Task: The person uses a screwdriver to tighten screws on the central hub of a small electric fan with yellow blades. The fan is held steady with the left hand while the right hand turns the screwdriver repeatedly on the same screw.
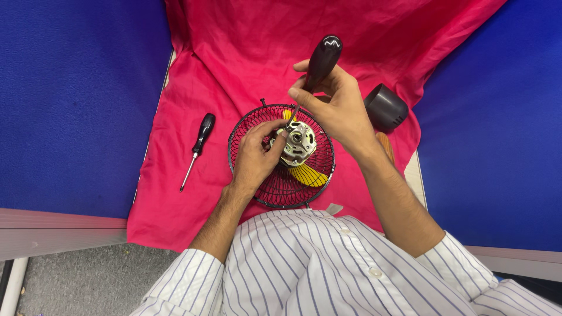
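Screwdriver (319, 61) axis: tilted, tip down-left onto motor (297, 143).
Right hand (333, 108): fingers wrapped around handle, above-right of motor.
Left hand (254, 155): fingertips pinching motor's left edge.

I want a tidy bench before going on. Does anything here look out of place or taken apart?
Yes: the fan motor sits bare in the wire guard, its dark cover lying apart on the red cloth. A second screwdriver lies loose to the left.

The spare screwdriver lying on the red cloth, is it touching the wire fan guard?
Apart. The head view shows the spare screwdriver lying left of the fan guard, with bare red cloth plainly between them.
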